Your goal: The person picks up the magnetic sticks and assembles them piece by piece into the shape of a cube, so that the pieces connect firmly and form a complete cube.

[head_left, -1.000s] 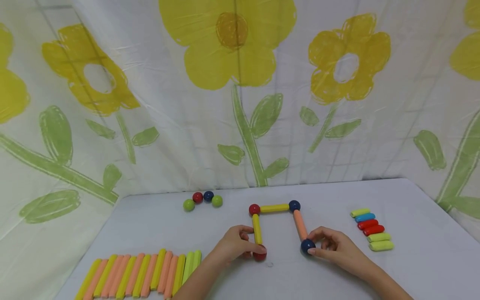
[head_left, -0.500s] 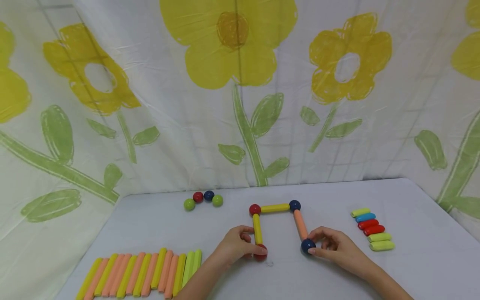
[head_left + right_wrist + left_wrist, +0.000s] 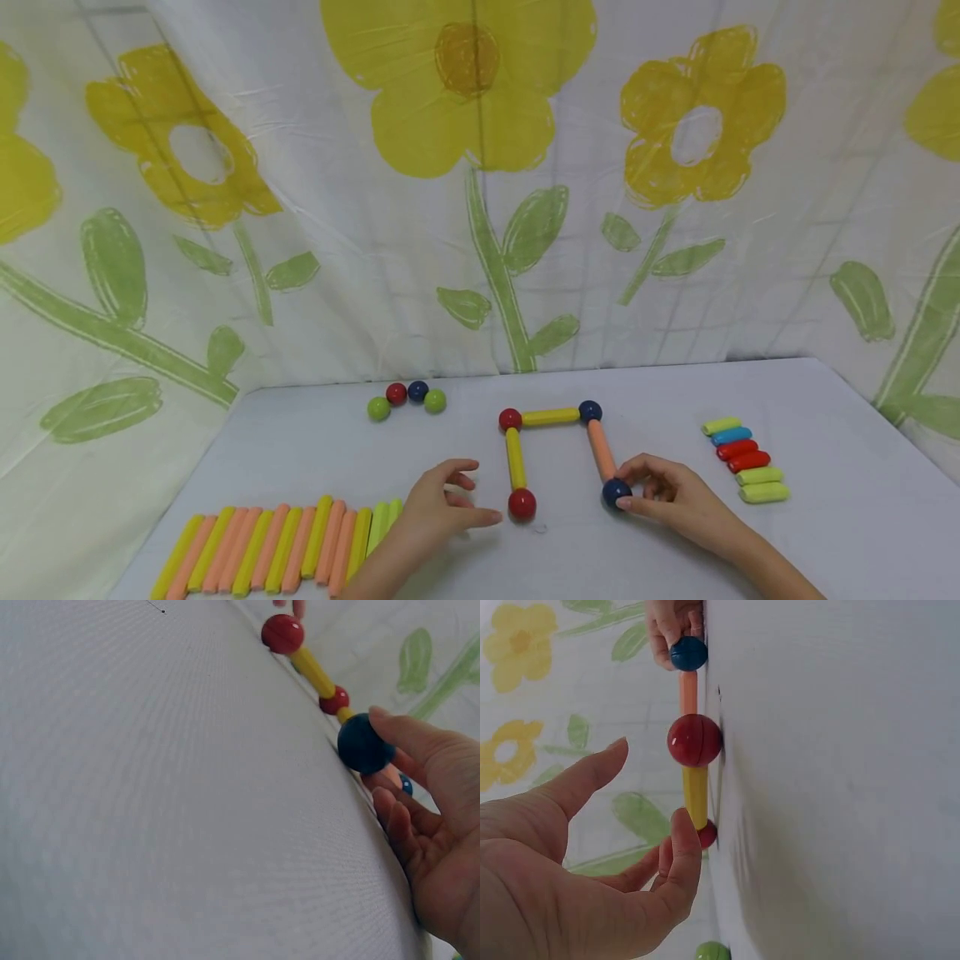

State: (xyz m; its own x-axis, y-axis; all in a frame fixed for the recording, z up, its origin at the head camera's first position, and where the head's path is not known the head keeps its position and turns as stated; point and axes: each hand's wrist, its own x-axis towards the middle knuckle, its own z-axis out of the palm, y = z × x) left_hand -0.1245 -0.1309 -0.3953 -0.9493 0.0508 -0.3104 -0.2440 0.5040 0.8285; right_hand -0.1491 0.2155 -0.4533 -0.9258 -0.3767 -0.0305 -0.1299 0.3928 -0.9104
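An open-bottomed frame of rods and balls lies on the white table (image 3: 300, 450): a yellow rod (image 3: 550, 416) across the top, a yellow rod (image 3: 514, 458) down the left side, an orange rod (image 3: 600, 450) down the right. My left hand (image 3: 480, 493) hovers open just left of the lower red ball (image 3: 522, 503), not touching it; the left wrist view shows the hand (image 3: 652, 784) spread short of that ball (image 3: 694, 740). My right hand (image 3: 621, 490) pinches the lower blue ball (image 3: 613, 493) at the orange rod's end, thumb on the ball (image 3: 364, 746).
Several long yellow, orange and green rods (image 3: 277, 546) lie in a row at the front left. A cluster of loose balls (image 3: 405, 398) sits at the back. Several short coloured pieces (image 3: 746, 468) are lined up on the right. A flower-printed cloth (image 3: 480, 208) hangs behind.
My left hand has let go of the lower red ball and drawn back to the left, fingers spread. The right hand and the frame have stayed put.
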